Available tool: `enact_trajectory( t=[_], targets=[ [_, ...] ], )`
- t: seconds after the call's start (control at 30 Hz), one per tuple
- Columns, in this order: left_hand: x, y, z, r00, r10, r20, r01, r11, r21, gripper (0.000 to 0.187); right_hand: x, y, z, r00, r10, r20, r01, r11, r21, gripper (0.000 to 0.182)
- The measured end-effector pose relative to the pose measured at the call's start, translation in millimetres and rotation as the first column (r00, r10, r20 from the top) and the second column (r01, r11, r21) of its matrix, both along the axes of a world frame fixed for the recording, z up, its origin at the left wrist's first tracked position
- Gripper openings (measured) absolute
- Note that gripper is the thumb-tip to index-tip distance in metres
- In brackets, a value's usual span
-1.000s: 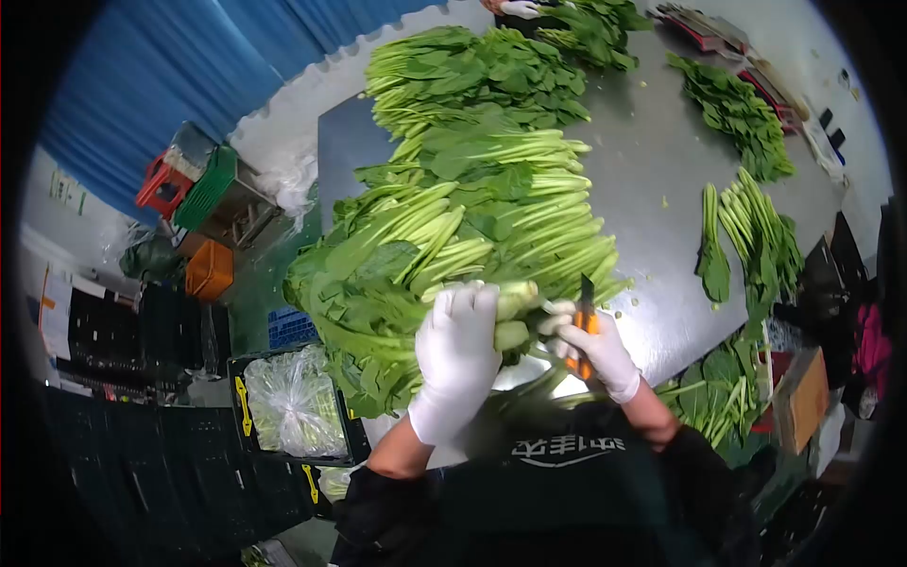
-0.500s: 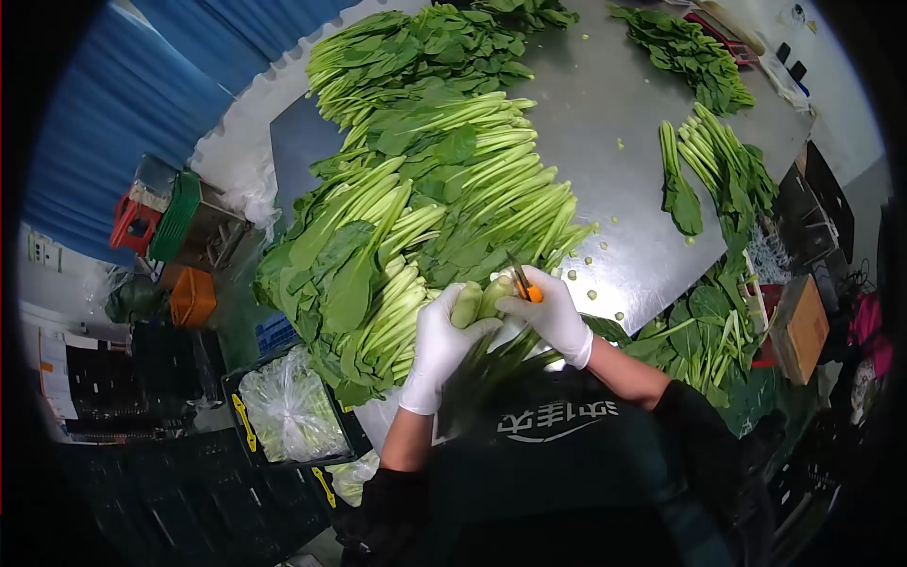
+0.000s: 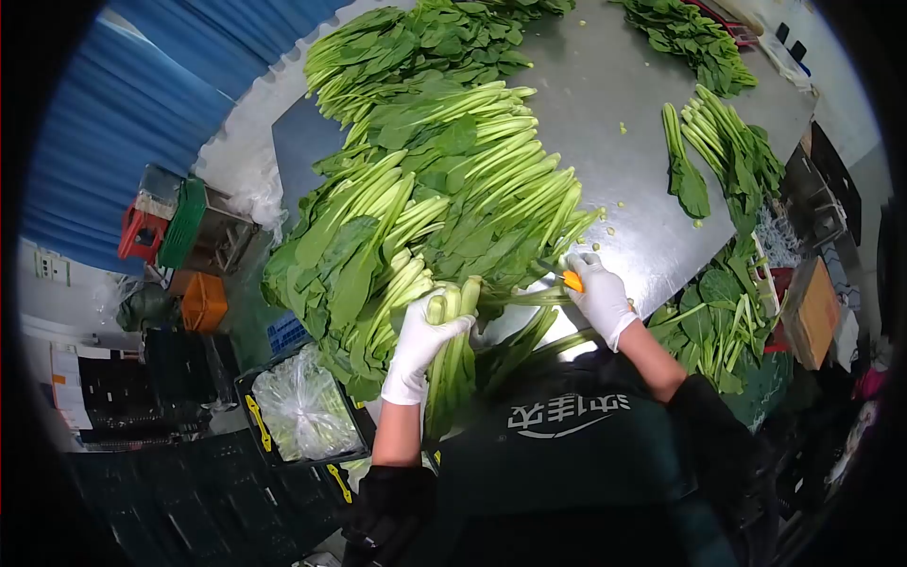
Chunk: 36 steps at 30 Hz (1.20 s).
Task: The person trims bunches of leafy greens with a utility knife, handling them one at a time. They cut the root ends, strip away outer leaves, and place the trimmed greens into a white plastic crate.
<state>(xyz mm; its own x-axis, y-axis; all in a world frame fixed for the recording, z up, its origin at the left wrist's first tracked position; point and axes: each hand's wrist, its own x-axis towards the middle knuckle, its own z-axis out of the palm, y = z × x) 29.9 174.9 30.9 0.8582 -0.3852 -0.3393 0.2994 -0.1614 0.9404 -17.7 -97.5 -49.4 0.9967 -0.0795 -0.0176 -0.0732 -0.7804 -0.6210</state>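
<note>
White-gloved, my left hand [image 3: 422, 342] is wrapped round a few green stalks [image 3: 454, 345], their cut ends up and leaves hanging down in front of the apron. My right hand [image 3: 599, 295], also gloved, is closed on a small knife with an orange handle [image 3: 573, 281]; its blade points left. A leafy stem [image 3: 539, 297] stretches leftward from beside the right hand. Just beyond both hands lies a large pile of leafy greens [image 3: 501, 180], stalks toward the right, on the metal table [image 3: 624, 175].
A smaller bunch [image 3: 727, 142] lies at the table's right, with more greens [image 3: 709, 321] below it near a cardboard box [image 3: 811, 312]. Small cut bits dot the metal. At the lower left is a black crate [image 3: 267, 430] holding bagged greens [image 3: 307, 406].
My right hand has moved right with the knife, away from my left hand. The stalks in my left hand now hang more upright, and a stem stretches between the hands.
</note>
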Motion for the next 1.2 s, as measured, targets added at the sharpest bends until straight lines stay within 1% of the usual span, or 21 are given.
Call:
enact_trajectory(
  t=[0.03, 0.07, 0.1, 0.17, 0.3, 0.47, 0.53, 0.67, 0.7, 0.77, 0.8, 0.83, 0.9, 0.93, 0.97, 1.03, 1.07, 1.1, 1.13, 1.17, 1.2],
  targets=[
    [-1.7, -1.4, -6.0, 0.999, 0.001, 0.052, -0.005, 0.997, 0.073, 0.024, -2.9, 9.2, 11.0, 0.980, -0.090, 0.176, 0.091, 0.996, 0.001, 0.041],
    [-1.8, -3.9, -12.6, 0.990, -0.028, 0.136, 0.007, 0.988, 0.155, 0.023, -2.6, 14.9, 24.7, 0.991, -0.047, 0.122, 0.042, 0.998, 0.045, 0.049],
    [-4.3, -7.0, -15.6, 0.991, -0.033, 0.131, 0.012, 0.988, 0.154, 0.023, -2.8, 19.6, 35.7, 0.992, 0.031, 0.126, -0.037, 0.999, 0.040, 0.049],
    [-8.4, -14.8, -19.4, 0.938, -0.090, 0.336, -0.011, 0.958, 0.286, 0.026, -4.5, 28.4, 33.0, 0.978, 0.192, 0.087, -0.200, 0.974, 0.105, 0.049],
    [-15.8, -18.8, -20.7, 0.950, -0.043, 0.308, -0.030, 0.973, 0.227, 0.031, 0.4, 37.5, 31.9, 0.969, 0.242, 0.055, -0.245, 0.969, 0.043, 0.053],
    [-18.0, -13.6, -27.0, 0.952, -0.087, 0.293, 0.009, 0.966, 0.258, 0.033, -0.6, 36.7, 30.4, 0.959, 0.283, 0.002, -0.282, 0.954, 0.103, 0.051],
    [-18.1, -14.3, -27.4, 0.954, -0.108, 0.281, 0.024, 0.957, 0.288, 0.033, -0.9, 36.3, 31.8, 0.953, 0.290, -0.089, -0.276, 0.950, 0.142, 0.049],
    [-20.0, -14.7, -23.9, 0.959, -0.141, 0.248, 0.071, 0.960, 0.269, 0.036, -3.1, 31.0, 21.8, 0.952, 0.302, -0.053, -0.290, 0.943, 0.162, 0.044],
    [-20.9, -11.8, -23.6, 0.959, -0.166, 0.230, 0.101, 0.957, 0.271, 0.037, -2.6, 27.4, 15.9, 0.947, 0.292, -0.138, -0.276, 0.953, 0.123, 0.038],
    [-23.7, -2.7, -13.4, 0.968, -0.138, 0.209, 0.129, 0.990, 0.057, 0.037, -5.2, 19.6, -2.6, 0.941, 0.268, -0.206, -0.256, 0.963, 0.081, 0.034],
    [-22.0, -1.3, -1.7, 0.970, -0.116, 0.215, 0.106, 0.993, 0.054, 0.036, -10.3, 14.8, -15.9, 0.948, 0.213, -0.238, -0.207, 0.977, 0.053, 0.031],
    [-19.1, 2.3, 7.3, 0.991, -0.046, 0.125, 0.057, 0.995, -0.082, 0.039, -13.5, 10.9, -27.6, 0.946, 0.176, -0.273, -0.175, 0.984, 0.028, 0.028],
    [-12.6, 11.9, 11.9, 0.993, 0.115, 0.037, -0.106, 0.978, -0.177, 0.042, -14.9, 14.1, -11.8, 0.964, 0.167, -0.208, -0.145, 0.982, 0.118, 0.023],
    [-10.8, 14.9, 17.7, 0.983, 0.180, 0.037, -0.169, 0.962, -0.213, 0.042, -11.7, 17.1, -4.2, 0.968, 0.167, -0.188, -0.155, 0.985, 0.079, 0.022],
    [-8.8, 22.0, 21.4, 0.978, 0.199, 0.057, -0.183, 0.961, -0.208, 0.042, -8.5, 17.7, -5.5, 0.971, 0.189, -0.146, -0.171, 0.977, 0.129, 0.022],
    [-6.0, 38.1, 23.7, 0.938, 0.345, 0.042, -0.302, 0.868, -0.394, 0.046, -1.5, 24.7, -11.9, 0.968, 0.250, -0.020, -0.247, 0.965, 0.091, 0.026],
    [-3.1, 48.4, 21.1, 0.919, 0.392, 0.044, -0.317, 0.799, -0.511, 0.047, 2.0, 27.3, -13.5, 0.940, 0.337, -0.060, -0.330, 0.939, 0.098, 0.049],
    [1.4, 60.5, 21.3, 0.891, 0.449, 0.064, -0.335, 0.747, -0.574, 0.051, 4.7, 33.3, -12.6, 0.938, 0.340, -0.062, -0.334, 0.938, 0.095, 0.049],
    [3.5, 70.6, 21.4, 0.807, 0.590, 0.036, -0.453, 0.656, -0.604, 0.052, 5.0, 40.2, -14.2, 0.911, 0.408, -0.054, -0.402, 0.911, 0.097, 0.062],
    [13.7, 91.6, 10.2, 0.846, 0.531, 0.046, -0.314, 0.566, -0.762, 0.054, 5.6, 47.4, -14.0, 0.880, 0.473, -0.046, -0.467, 0.879, 0.100, 0.077],
    [19.8, 113.9, 2.5, 0.813, 0.582, 0.025, -0.333, 0.500, -0.800, 0.055, 10.8, 55.8, -10.7, 0.809, 0.522, -0.271, -0.521, 0.850, 0.081, 0.101]
  ],
)
